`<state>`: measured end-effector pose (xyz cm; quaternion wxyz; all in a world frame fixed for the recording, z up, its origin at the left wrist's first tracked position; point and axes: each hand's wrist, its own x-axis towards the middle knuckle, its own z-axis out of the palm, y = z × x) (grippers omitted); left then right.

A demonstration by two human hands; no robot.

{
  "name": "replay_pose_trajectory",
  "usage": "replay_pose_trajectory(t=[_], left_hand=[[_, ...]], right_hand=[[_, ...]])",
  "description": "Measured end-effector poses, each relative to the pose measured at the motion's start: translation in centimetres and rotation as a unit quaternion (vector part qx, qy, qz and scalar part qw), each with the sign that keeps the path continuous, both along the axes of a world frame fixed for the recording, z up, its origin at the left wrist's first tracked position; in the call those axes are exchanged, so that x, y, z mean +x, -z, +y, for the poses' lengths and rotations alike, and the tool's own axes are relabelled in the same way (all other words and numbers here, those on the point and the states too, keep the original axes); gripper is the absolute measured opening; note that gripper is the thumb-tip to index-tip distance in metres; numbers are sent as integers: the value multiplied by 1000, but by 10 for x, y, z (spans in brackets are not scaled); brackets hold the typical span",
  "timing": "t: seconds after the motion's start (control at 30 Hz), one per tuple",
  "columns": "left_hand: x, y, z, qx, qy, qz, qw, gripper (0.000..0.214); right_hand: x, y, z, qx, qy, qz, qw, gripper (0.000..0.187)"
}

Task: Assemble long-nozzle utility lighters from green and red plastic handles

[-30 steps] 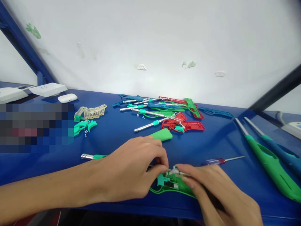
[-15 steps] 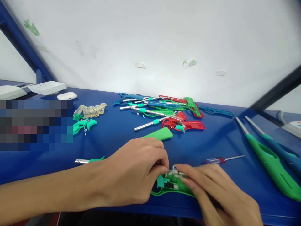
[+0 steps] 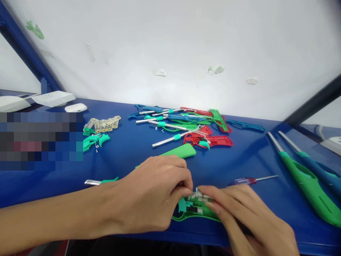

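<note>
A half-open green lighter shell (image 3: 194,210) lies near the front edge of the blue table (image 3: 133,149), its metal nozzle (image 3: 92,182) sticking out to the left. My left hand (image 3: 151,195) rests over it with fingers pinched on a small clear part (image 3: 197,194) at the shell's top. My right hand (image 3: 247,217) meets it from the right, fingertips pressed on the same clear part. A green cover piece (image 3: 181,151) lies just beyond my left hand.
A red-handled screwdriver (image 3: 246,180) lies behind my right hand. A heap of red, green and blue lighter parts (image 3: 191,128) sits mid-table. Two assembled lighters (image 3: 306,177) lie at right. Clear and teal small parts (image 3: 102,128) lie at left, white devices (image 3: 53,97) beyond.
Both hands stay pinched on the clear part. The lighter's nozzle end shifted slightly left and down on the table; the view tilted a little.
</note>
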<state>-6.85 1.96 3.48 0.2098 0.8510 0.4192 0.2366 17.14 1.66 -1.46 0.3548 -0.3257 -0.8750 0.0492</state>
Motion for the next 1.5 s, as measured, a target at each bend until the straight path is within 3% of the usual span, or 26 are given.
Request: replay_pose_trajectory(t=[0.27,0.4,0.53,0.7,0.93,1.3,1.5], left_hand=[[2,-4,-6,33,-11,104,994,24],[10,-3,-27,133,-60,150,978,29],[11,15,-44,213,-102,144,961,37],[9,33,-47,193,-101,100,971,30],[14,21,-52,158,-115,82,977,23],[9,42,-49,201,-109,42,972,31],[11,36,-52,189,-110,44,975,31]], right_hand=[[-8,1,1,4,20,7,1000,22],[-11,1,-1,7,53,6,999,15],[-10,3,-3,25,88,1,996,17],[-7,7,-3,16,100,-20,995,18],[-6,6,-4,11,91,-31,995,19],[-2,7,-3,27,94,-37,995,25],[-1,7,-3,21,88,-36,995,29]])
